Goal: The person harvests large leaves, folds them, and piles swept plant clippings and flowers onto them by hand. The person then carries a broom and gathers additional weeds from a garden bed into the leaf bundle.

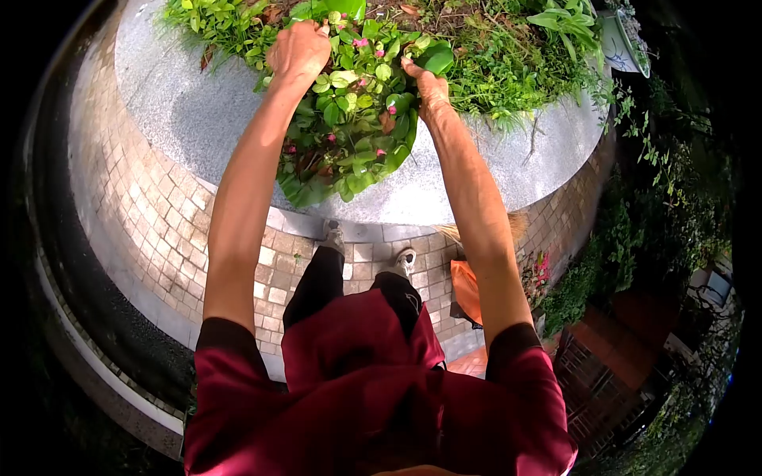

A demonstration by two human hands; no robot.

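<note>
A leafy plant with small pink flowers (pixel 349 111) spreads over the near edge of the planting bed and onto the grey stone rim (pixel 190 119). My left hand (pixel 300 51) is closed at the plant's upper left, beside a bright green rim; what its fingers hold is hidden. At the upper right of the plant, my right hand (pixel 427 83) has its thumb and fingers closed on a green plastic edge (pixel 435 58). The green edge also shows along the right and bottom of the plant, partly covered by leaves.
Low green plants (pixel 500 71) grow in the soil behind. A blue and white pot (pixel 623 44) stands at the upper right. An orange bag (pixel 467 292) and straw bristles (pixel 517 225) lie right of my feet on the brick paving (pixel 167 210).
</note>
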